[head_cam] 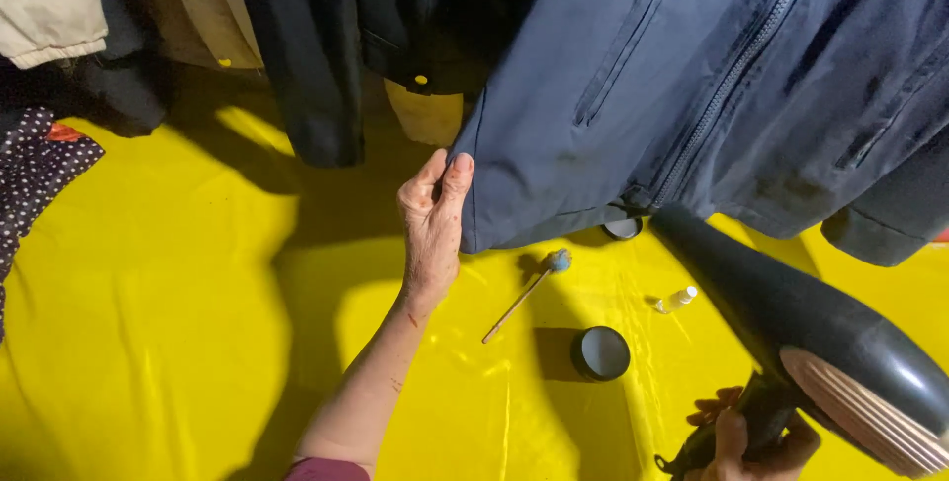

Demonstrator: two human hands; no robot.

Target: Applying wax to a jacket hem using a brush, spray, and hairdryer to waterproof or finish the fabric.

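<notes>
Yellow sheet (178, 343) | left hand (432, 219) pinches jacket hem (554, 165) (hanging) | right hand (751, 441) grips hair dryer (811, 343)

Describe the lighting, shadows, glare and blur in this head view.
Head view: hard light makes the yellow sheet glare, with sheen streaks beside the round tin; dark shadows fall under the navy jacket and along the left hand; the hair dryer in the right hand looms large, slightly soft.
</notes>
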